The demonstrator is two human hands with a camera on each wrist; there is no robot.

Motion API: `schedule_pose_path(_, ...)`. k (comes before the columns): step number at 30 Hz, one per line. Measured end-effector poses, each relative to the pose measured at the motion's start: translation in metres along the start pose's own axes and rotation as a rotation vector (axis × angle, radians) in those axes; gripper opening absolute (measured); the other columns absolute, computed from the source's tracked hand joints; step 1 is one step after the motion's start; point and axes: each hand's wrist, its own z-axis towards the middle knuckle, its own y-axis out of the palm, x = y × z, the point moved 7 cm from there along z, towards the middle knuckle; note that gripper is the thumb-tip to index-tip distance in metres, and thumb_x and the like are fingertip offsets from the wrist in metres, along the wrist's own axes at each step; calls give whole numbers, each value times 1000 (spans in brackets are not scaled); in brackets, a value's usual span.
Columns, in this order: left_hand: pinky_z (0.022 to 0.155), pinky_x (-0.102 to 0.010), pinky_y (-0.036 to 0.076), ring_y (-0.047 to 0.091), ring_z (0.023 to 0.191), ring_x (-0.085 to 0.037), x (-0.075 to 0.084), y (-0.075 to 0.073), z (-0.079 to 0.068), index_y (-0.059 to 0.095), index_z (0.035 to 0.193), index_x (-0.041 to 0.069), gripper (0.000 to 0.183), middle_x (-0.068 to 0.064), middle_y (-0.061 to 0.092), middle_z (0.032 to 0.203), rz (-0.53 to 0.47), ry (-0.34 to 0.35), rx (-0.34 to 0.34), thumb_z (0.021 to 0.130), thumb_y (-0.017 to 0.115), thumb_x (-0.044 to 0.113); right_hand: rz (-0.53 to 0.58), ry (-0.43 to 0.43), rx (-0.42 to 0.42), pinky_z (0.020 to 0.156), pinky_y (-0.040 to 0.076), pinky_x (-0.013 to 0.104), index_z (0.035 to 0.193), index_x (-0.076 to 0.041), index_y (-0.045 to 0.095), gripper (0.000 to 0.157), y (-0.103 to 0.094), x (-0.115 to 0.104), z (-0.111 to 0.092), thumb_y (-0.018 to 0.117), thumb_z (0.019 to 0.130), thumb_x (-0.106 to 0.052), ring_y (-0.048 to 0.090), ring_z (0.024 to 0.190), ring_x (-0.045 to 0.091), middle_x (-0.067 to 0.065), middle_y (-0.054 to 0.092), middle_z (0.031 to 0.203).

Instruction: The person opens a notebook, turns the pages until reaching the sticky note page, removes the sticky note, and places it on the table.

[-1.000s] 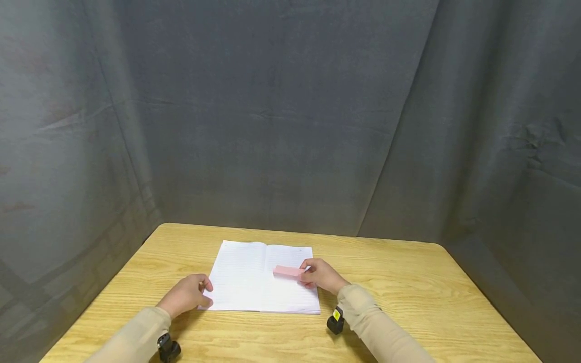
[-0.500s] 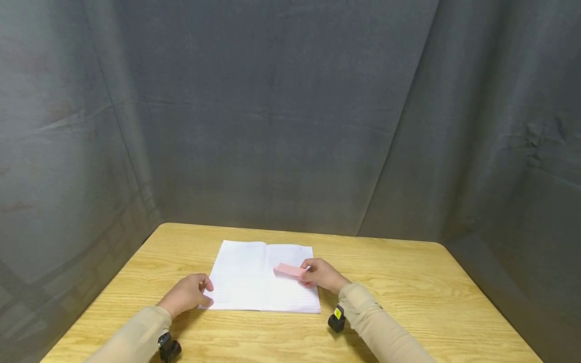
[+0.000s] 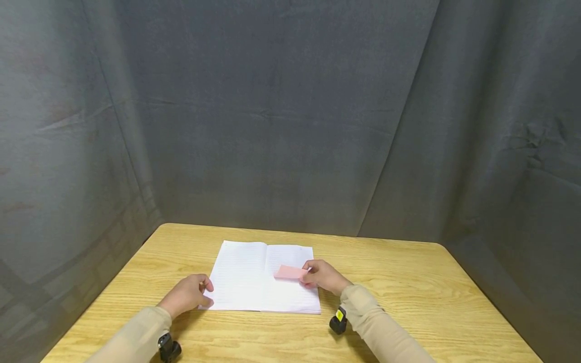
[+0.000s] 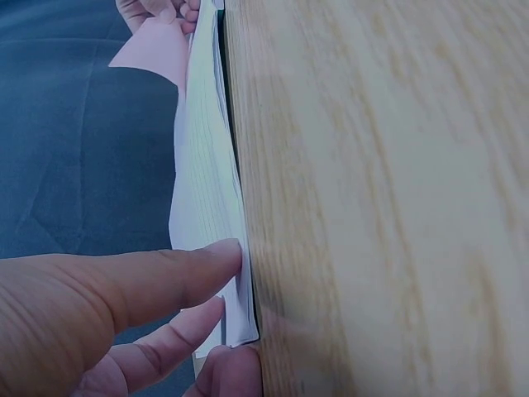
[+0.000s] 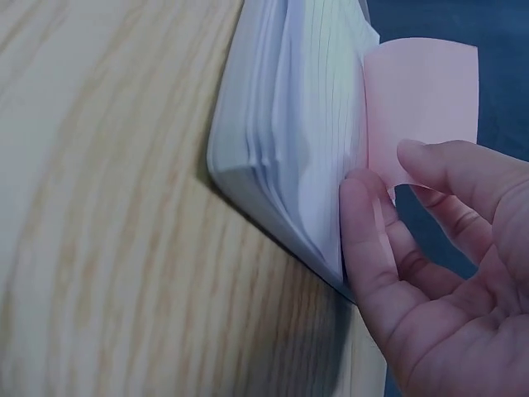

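Note:
An open lined notebook (image 3: 242,277) lies on the table. My left hand (image 3: 186,294) rests at its near left corner; in the left wrist view the thumb (image 4: 202,269) touches the page and the other fingertips are at the edge. Over the right-hand page, my right hand (image 3: 324,276) pinches the right end of a pink sticky note (image 3: 289,272). The right wrist view has the sticky note (image 5: 421,99) standing up from the page, slightly curved, between thumb and fingers. Those fingers touch the page near the notebook's right edge.
The wooden table (image 3: 408,292) extends around the notebook on all sides. Grey curtains (image 3: 272,126) hang behind the table and along both sides. A small black camera sits on each wrist, the right one (image 3: 338,321) close above the tabletop.
The sticky note tilts, and its free end has shifted slightly; more of its flat face shows now. My right hand has moved slightly right. The left hand and notebook stay in place.

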Motion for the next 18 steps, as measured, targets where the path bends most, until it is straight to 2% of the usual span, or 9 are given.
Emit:
schedule_pose_path(6, 61, -31, 37, 45, 69, -20, -2, 1, 1, 59, 89, 6, 28, -6, 48, 78, -2, -5, -6, 71, 80, 3, 25, -33, 1, 75, 58, 32, 95, 8, 58, 13, 0, -1, -3, 64, 88, -1, 65, 79, 16, 10, 61, 82)
schedule_pose_path(10, 63, -31, 38, 46, 71, -20, -3, 0, 1, 58, 89, 6, 28, -7, 48, 80, -7, -7, -12, 71, 80, 3, 42, -59, 19, 77, 57, 34, 94, 8, 59, 13, -3, -11, -10, 65, 89, -2, 66, 81, 18, 8, 58, 82)
schedule_pose_path(14, 63, -31, 37, 46, 71, -21, -2, -1, 1, 58, 89, 6, 29, -7, 49, 80, -1, 2, -13, 70, 80, 3, 33, -114, 56, 80, 57, 37, 97, 9, 59, 14, -19, -28, -17, 63, 88, -1, 65, 83, 18, 10, 59, 85)
schedule_pose_path(18, 62, -31, 37, 46, 70, -20, -1, -1, 2, 58, 89, 5, 29, -6, 49, 79, 9, 10, -10, 71, 80, 3, -45, -158, 133, 79, 57, 34, 97, 9, 59, 14, -47, -43, -26, 63, 89, -3, 63, 82, 14, 14, 64, 89)
